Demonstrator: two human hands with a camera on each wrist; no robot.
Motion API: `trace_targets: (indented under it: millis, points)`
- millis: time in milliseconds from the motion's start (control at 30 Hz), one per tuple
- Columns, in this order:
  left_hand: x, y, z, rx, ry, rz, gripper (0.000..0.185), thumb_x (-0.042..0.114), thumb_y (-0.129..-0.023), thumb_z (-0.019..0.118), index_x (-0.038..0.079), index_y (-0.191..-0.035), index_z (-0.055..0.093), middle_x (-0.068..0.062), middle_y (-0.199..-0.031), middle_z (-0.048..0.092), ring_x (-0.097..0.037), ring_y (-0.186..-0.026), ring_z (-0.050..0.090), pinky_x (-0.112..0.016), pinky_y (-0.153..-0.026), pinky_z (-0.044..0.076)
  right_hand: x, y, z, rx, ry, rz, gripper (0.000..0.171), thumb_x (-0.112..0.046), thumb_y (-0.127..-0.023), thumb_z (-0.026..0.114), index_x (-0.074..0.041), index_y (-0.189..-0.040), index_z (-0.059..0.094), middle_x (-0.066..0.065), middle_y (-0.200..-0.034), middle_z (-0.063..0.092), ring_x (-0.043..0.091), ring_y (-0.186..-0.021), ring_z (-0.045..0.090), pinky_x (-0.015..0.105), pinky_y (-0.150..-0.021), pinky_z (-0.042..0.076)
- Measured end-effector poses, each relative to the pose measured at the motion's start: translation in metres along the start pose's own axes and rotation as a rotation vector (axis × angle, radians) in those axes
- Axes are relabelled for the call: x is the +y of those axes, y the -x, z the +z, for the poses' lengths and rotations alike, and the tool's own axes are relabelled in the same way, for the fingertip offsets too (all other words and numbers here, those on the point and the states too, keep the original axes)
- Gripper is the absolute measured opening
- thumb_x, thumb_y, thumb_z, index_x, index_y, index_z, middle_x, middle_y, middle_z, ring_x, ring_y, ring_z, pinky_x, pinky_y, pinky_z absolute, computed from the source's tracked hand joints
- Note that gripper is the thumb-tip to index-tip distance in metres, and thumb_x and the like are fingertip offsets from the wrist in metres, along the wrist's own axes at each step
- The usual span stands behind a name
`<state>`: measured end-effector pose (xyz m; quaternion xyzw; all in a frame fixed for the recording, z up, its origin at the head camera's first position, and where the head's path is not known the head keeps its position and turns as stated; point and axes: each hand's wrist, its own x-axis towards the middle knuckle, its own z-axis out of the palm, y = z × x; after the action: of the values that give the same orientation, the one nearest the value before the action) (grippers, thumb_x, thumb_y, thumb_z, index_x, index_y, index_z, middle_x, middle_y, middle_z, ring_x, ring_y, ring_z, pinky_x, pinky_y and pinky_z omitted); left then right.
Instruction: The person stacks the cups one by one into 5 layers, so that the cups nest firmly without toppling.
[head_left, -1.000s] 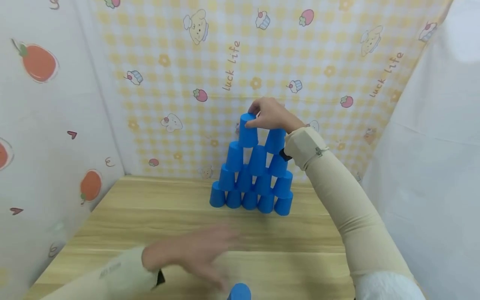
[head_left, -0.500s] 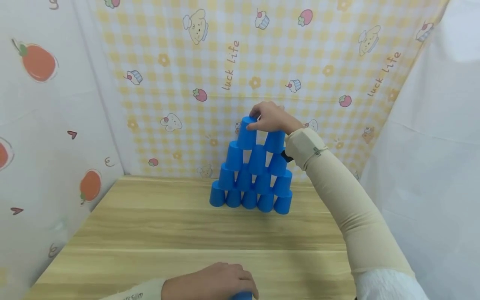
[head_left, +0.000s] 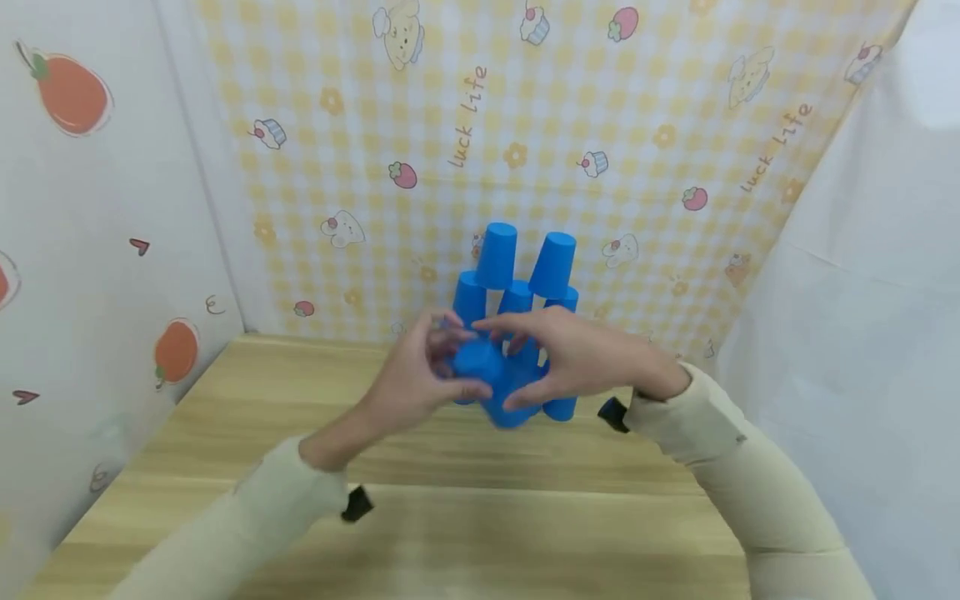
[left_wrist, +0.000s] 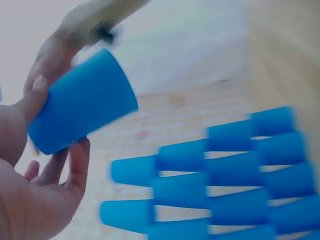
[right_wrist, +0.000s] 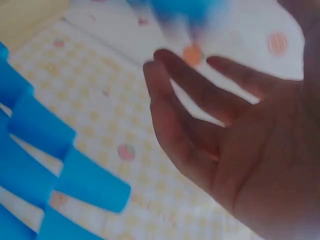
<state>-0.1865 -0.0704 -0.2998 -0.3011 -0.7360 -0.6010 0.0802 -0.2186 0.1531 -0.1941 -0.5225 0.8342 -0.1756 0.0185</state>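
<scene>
Head view: the left hand (head_left: 408, 387) and right hand (head_left: 577, 358) meet in front of the cup pyramid (head_left: 517, 283) on the worktop (head_left: 450, 517). A loose blue cup (head_left: 480, 367) lies between them, held clear above the worktop.
Head view, fingers: left fingers curl round the cup; right fingers lie spread against it from the other side.
Head view, method: judged best to keep the cup mouth-down and level, and to keep both sleeves away from the two top cups.
Left wrist view: the blue cup (left_wrist: 82, 122) lies tilted in the left palm, thumb (left_wrist: 35, 95) and fingers (left_wrist: 77, 160) wrapped round its wall. The pyramid (left_wrist: 220, 175) stands apart from it; the head view cannot confirm that gap.
Right wrist view: the right hand (right_wrist: 240, 145) shows a bare open palm with its fingers (right_wrist: 172, 105) spread. The cup itself is blurred at the upper edge, so contact cannot be told here.
</scene>
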Motion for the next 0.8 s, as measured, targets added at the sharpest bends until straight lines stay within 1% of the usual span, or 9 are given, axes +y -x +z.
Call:
trace_targets:
  millis: [67, 167, 233, 267, 367, 433, 533, 633, 800]
  points:
    - [0.01, -0.02, -0.002, 0.073, 0.052, 0.04, 0.061, 0.014, -0.081, 0.081, 0.007, -0.124, 0.039, -0.014, -0.13, 0.062, -0.027, -0.106, 0.066, -0.038, -0.085, 0.057, -0.003, 0.0, 0.005, 0.081, 0.037, 0.015, 0.074, -0.031, -0.083, 0.082, -0.007, -0.144, 0.048, 0.008, -0.13, 0.063, 0.017, -0.105, 0.065, 0.036, -0.085, 0.057]
    - [0.015, -0.039, 0.0, 0.156, 0.125, 0.093, 0.059, 0.016, -0.085, 0.075, 0.004, -0.128, 0.037, -0.014, -0.141, 0.053, -0.029, -0.113, 0.063, -0.044, -0.092, 0.054, 0.009, -0.01, -0.007, 0.304, 0.027, 0.077, 0.073, -0.02, -0.081, 0.084, -0.006, -0.142, 0.049, 0.012, -0.12, 0.067, 0.02, -0.095, 0.066, 0.036, -0.079, 0.058]
    - [0.014, -0.044, 0.002, 0.196, 0.141, 0.128, 0.055, 0.015, -0.09, 0.071, 0.001, -0.131, 0.036, -0.014, -0.145, 0.047, -0.03, -0.116, 0.061, -0.047, -0.095, 0.053, 0.024, -0.021, -0.022, 0.46, -0.018, 0.164, 0.076, -0.021, -0.081, 0.084, -0.007, -0.144, 0.045, 0.015, -0.12, 0.066, 0.024, -0.097, 0.066, 0.037, -0.08, 0.058]
    - [0.012, -0.044, 0.003, 0.197, 0.136, 0.139, 0.053, 0.011, -0.092, 0.069, 0.0, -0.132, 0.036, -0.015, -0.145, 0.046, -0.03, -0.117, 0.06, -0.047, -0.094, 0.053, 0.033, -0.028, -0.031, 0.529, -0.051, 0.226, 0.077, -0.024, -0.081, 0.084, -0.007, -0.145, 0.044, 0.015, -0.121, 0.065, 0.025, -0.1, 0.066, 0.038, -0.084, 0.057]
    - [0.004, -0.038, 0.007, 0.152, 0.052, 0.146, 0.046, 0.004, -0.095, 0.065, 0.0, -0.133, 0.039, -0.014, -0.142, 0.048, -0.029, -0.113, 0.061, -0.042, -0.088, 0.055, 0.062, -0.05, -0.051, 0.694, -0.117, 0.411, 0.081, -0.039, -0.083, 0.081, -0.011, -0.147, 0.04, 0.013, -0.131, 0.061, 0.026, -0.11, 0.065, 0.04, -0.092, 0.055]
    - [-0.003, -0.031, 0.01, 0.104, -0.02, 0.157, 0.046, 0.003, -0.094, 0.065, 0.001, -0.132, 0.041, -0.014, -0.14, 0.05, -0.028, -0.11, 0.062, -0.039, -0.082, 0.055, 0.08, -0.063, -0.059, 0.731, -0.106, 0.516, 0.082, -0.049, -0.082, 0.077, -0.013, -0.147, 0.041, 0.011, -0.136, 0.058, 0.024, -0.116, 0.062, 0.04, -0.097, 0.052]
    - [-0.013, -0.02, 0.016, 0.047, -0.079, 0.16, 0.045, 0.003, -0.093, 0.066, 0.002, -0.132, 0.043, -0.013, -0.138, 0.052, -0.027, -0.109, 0.061, -0.038, -0.079, 0.053, 0.099, -0.073, -0.06, 0.732, -0.088, 0.599, 0.086, -0.055, -0.08, 0.075, -0.014, -0.148, 0.041, 0.008, -0.14, 0.056, 0.023, -0.119, 0.06, 0.04, -0.099, 0.051]
    - [-0.023, -0.011, 0.022, 0.008, -0.097, 0.117, 0.045, 0.005, -0.093, 0.067, 0.005, -0.132, 0.044, -0.011, -0.137, 0.053, -0.025, -0.11, 0.06, -0.038, -0.08, 0.052, 0.108, -0.073, -0.055, 0.735, -0.084, 0.624, 0.087, -0.056, -0.079, 0.076, -0.015, -0.148, 0.04, 0.008, -0.14, 0.055, 0.023, -0.119, 0.06, 0.042, -0.097, 0.052]
    - [-0.032, -0.002, 0.028, -0.021, -0.097, 0.041, 0.043, 0.008, -0.095, 0.066, 0.007, -0.133, 0.045, -0.011, -0.136, 0.052, -0.029, -0.112, 0.059, -0.038, -0.082, 0.049, 0.109, -0.069, -0.052, 0.755, -0.076, 0.637, 0.086, -0.055, -0.08, 0.076, -0.015, -0.148, 0.04, 0.009, -0.142, 0.054, 0.025, -0.12, 0.059, 0.045, -0.097, 0.052]
